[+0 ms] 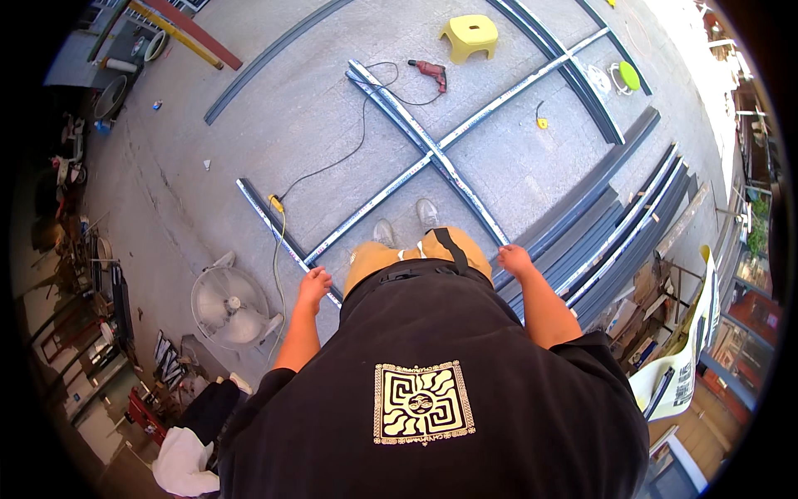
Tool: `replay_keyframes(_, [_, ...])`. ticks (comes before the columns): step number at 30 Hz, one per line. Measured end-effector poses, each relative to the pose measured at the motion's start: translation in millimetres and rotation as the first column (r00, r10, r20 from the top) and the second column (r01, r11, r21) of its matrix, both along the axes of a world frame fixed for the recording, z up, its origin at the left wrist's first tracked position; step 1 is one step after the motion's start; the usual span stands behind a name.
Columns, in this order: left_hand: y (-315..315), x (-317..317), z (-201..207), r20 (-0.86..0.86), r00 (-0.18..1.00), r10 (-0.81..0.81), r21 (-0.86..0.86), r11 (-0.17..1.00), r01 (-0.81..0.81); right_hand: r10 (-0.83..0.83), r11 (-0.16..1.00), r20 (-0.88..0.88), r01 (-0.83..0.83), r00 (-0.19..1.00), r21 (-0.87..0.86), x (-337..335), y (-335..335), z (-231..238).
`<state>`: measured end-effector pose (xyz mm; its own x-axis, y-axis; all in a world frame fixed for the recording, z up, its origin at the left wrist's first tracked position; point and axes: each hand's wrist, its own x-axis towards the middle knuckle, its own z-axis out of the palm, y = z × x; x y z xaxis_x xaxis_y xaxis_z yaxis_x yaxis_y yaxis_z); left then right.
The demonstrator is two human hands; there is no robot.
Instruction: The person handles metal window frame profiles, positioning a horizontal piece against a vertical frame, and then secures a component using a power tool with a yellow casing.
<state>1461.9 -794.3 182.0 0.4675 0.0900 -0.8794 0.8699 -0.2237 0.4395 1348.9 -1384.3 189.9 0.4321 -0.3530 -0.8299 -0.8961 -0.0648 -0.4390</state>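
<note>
My left hand (pixel 313 286) hangs beside my left hip, its fingers loosely curled with nothing visible in them. In the picture it lies by the near end of a long metal bar (pixel 270 223) on the floor. My right hand (pixel 514 260) hangs at the other hip, closed loosely, with no object showing in it. Its fingers overlap the near end of another metal bar (pixel 465 193); touching cannot be told, though the bar appears to lie on the floor. That bar crosses a long diagonal bar (pixel 374 200) in front of my shoes.
A red corded drill (pixel 431 75) and yellow stool (pixel 470 37) stand ahead. A cable runs to a yellow connector (pixel 276 202). A floor fan (pixel 233 303) is at left. Dark metal profiles (pixel 582 241) lie stacked at right, near a yellow tape measure (pixel 542 123).
</note>
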Motion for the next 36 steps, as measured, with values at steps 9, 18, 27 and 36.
replay_keyframes(9, [-67,-112,41,0.232,0.907,0.352,-0.013,0.933,-0.359,0.335,0.937,-0.088,-0.322,0.938,0.136,85,-81,-33])
replay_keyframes(18, [-152,-331,-15,0.103,0.666,0.739,0.135,0.653,-0.745,0.723,0.690,-0.007,-0.721,0.691,0.063,251,-32,-12])
replay_keyframes(27, [-238,-413,-48,0.074,0.822,0.564,0.070,0.820,-0.568,0.830,0.551,0.083,-0.834,0.552,0.038,218,37,6])
replay_keyframes(36, [-87,-458,-75,0.360,0.676,0.642,0.079,0.702,-0.708,0.972,0.215,0.081,-0.975,0.219,0.054,98,112,-5])
